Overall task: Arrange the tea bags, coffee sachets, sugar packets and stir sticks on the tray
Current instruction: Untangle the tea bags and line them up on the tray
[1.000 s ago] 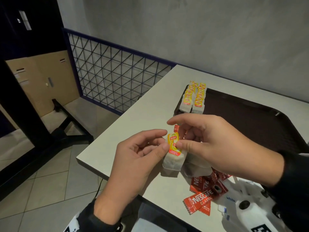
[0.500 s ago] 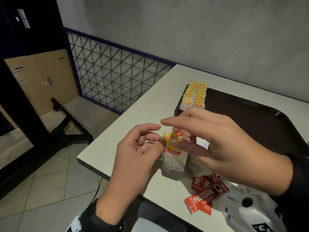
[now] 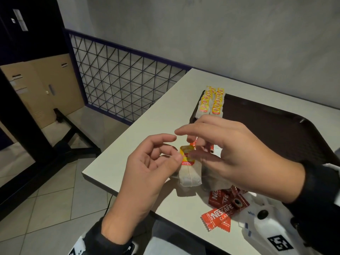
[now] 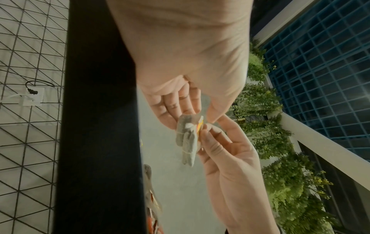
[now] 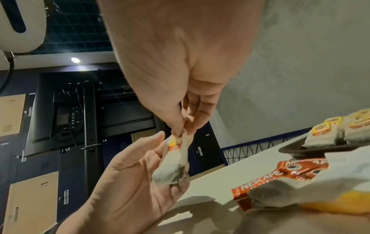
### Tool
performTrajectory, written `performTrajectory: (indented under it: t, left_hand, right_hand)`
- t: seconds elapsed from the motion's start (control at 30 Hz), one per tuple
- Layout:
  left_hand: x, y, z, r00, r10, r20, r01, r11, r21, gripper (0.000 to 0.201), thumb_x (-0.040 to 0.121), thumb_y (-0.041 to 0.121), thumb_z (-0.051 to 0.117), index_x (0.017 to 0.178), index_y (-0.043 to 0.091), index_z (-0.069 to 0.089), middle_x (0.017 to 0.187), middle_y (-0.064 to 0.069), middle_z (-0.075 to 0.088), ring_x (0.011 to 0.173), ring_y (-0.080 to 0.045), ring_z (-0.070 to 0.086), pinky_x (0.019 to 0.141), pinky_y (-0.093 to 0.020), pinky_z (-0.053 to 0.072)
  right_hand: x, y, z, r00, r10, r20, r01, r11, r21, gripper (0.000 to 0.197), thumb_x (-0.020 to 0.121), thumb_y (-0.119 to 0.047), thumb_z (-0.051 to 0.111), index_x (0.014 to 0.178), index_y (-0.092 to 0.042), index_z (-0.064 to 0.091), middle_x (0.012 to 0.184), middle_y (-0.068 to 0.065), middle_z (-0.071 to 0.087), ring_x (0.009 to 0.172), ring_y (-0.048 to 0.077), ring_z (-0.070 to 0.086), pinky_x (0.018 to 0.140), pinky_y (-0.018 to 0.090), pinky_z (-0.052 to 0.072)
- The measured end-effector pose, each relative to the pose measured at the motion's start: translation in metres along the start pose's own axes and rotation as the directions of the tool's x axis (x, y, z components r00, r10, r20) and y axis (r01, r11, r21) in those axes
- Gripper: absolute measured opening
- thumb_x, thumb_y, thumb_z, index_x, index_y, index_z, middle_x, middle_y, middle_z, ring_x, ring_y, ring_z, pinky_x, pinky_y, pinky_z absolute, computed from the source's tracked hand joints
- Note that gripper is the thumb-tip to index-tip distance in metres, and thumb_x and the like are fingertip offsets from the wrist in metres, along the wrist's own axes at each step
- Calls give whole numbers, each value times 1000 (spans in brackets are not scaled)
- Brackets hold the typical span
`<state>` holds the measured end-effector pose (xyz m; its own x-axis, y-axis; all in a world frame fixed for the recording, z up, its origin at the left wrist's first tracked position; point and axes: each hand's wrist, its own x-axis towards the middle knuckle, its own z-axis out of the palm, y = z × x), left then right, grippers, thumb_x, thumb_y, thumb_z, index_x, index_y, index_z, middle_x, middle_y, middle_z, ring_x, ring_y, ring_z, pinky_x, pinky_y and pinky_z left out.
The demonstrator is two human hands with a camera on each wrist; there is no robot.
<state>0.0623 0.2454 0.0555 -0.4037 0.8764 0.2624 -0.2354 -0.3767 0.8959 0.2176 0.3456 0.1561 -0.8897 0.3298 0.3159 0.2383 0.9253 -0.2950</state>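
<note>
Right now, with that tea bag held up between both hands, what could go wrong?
The tea bag hangs from fingertip pinches by the left hand and right hand near the table edge, so it might drop to the floor. Its thin paper may tear. A sleeve could sweep the coffee sachets off.

I see the tea bag (image 3: 189, 176) as thin, matt, fibrous paper with a glossy yellow tag, and the coffee sachets (image 3: 219, 216) as shiny red foil with crimped ends. The tray (image 3: 276, 129) looks like dark textured plastic. The table (image 3: 139, 144) has a smooth, matt, pale laminate top.
</note>
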Motion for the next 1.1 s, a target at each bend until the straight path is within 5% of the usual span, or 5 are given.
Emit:
performTrajectory:
  t: [0.2,0.33,0.43,0.67,1.1]
  left_hand:
    - [-1,-3,1,999,14,-32,-14,1000,3,35,76,7,77,105,26,72,81,-5,67,73,-23,67,67,-31,57]
    - [-1,-2,2,1000,8,-28,-7,1000,13,39,71,14,84,106,27,72,83,-8,71,74,-26,68,71,-36,59]
    - [1,-2,1,998,17,-62,-16,1000,26,41,72,15,83,109,25,71,94,-9,76,82,-23,71,75,-32,60]
    - [2,-3,4,993,0,-119,9,997,77,32,79,14,78,109,17,67,102,-8,78,97,-31,74,81,-45,59]
    - [3,-2,3,992,10,-129,0,997,73,21,66,25,83,86,24,77,94,-9,78,89,-25,74,70,-27,59]
  right_hand:
    - [-2,-1,2,972,228,50,-233,964,130,38,87,-44,73,124,-35,65,100,-16,61,85,7,64,75,28,55]
    - [0,5,4,915,324,239,-399,810,429,14,89,-33,76,95,-20,75,87,8,73,80,32,68,75,55,56]
    - [5,15,-7,889,366,275,-458,733,503,13,88,-25,76,93,-13,75,90,21,73,74,34,63,69,48,52]
    - [37,91,-49,747,599,289,-663,638,391,30,92,-12,70,108,11,61,110,35,66,82,27,61,80,43,52]
    - [98,142,-7,567,733,376,-823,522,223,8,98,-7,64,93,-9,58,105,20,75,88,30,77,81,40,63]
